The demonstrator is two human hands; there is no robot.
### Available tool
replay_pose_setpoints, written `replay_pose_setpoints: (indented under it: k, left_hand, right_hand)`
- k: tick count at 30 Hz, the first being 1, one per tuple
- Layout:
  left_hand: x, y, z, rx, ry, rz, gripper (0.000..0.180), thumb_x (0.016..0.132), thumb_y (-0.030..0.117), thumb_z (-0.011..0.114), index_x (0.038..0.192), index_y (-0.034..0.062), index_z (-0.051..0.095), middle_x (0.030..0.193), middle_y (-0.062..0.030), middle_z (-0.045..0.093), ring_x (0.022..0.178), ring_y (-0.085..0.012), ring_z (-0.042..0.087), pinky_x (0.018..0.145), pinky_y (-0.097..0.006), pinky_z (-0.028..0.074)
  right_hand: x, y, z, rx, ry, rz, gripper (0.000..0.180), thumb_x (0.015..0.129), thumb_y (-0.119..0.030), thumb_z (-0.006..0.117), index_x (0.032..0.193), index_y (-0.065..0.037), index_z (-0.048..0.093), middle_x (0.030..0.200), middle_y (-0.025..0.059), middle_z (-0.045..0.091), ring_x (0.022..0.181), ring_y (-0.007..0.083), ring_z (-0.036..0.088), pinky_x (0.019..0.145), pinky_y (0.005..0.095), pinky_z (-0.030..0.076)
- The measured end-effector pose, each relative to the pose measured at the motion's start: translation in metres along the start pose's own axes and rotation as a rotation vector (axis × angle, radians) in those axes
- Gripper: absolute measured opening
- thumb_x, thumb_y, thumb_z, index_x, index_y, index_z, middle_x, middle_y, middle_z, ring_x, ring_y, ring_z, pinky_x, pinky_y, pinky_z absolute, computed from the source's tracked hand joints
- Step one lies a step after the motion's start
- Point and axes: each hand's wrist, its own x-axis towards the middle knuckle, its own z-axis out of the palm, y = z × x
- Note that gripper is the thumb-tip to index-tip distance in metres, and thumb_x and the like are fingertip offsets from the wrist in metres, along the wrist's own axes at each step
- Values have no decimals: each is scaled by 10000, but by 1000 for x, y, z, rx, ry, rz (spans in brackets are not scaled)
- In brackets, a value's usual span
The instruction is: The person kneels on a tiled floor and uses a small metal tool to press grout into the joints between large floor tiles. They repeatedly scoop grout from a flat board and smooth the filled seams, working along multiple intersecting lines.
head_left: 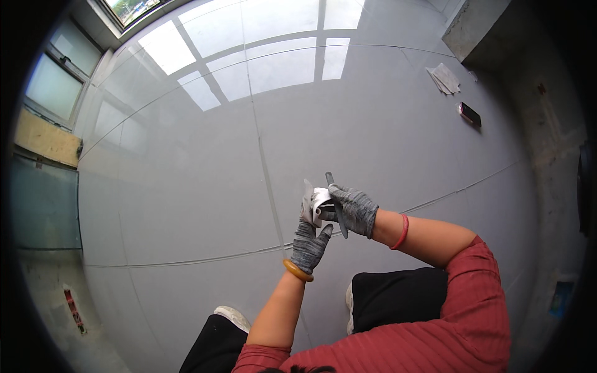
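Both hands are in grey knitted gloves and close together over the glossy grey tiled floor (186, 205). My left hand (308, 245) is closed round a curled white sheet-like piece (320, 199), with a thin greyish flap standing up at its left. Whether it is paper, cloth or plastic I cannot make out. In my right hand (356, 210) is a slim dark grey bar-shaped tool (343, 229), tilted, its two ends sticking out above and below the fingers. The tool lies against the right side of the white piece. My right fingertips are partly hidden behind it.
Pale folded sheets (444, 79) and a dark phone-like device (470, 115) lie on the floor at the far right. Thin joints run between the tiles. Windows (59, 87) line the left; a concrete wall (550, 186) stands at right. My shoe (233, 317) is near.
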Motion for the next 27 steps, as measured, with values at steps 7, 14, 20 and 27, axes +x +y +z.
replay_pose_setpoints:
  k: [7,14,20,27]
  left_hand:
    - [6,-14,-9,-813,324,-334,595,811,54,695,1313,89,378,1232,-79,483,1139,-213,521,911,-309,540]
    - [18,1,-20,-945,-39,-268,692,808,196,664,1370,45,291,1302,-175,444,1196,-320,492,1008,-431,463]
    - [42,17,-12,-1126,160,-563,701,917,397,559,1388,-14,243,1340,-229,403,1216,-379,459,1048,-486,422]
    - [51,48,4,-1140,465,-695,635,937,373,539,1360,-22,276,1317,-217,417,1173,-384,484,941,-542,502]
  right_hand:
    - [2,-11,-8,-149,-75,114,328,962,-306,485,1137,-29,474,945,87,575,655,120,553,500,202,428]
    - [-18,-15,-5,-845,-92,-85,324,910,-285,561,1030,16,557,792,92,608,612,143,605,525,265,479]
    - [-30,-16,4,-919,187,-146,403,899,-384,564,978,7,618,715,80,615,564,141,609,529,283,501]
    - [-39,-47,20,-932,263,112,355,912,-351,541,907,-5,622,646,75,621,508,146,594,524,289,501]
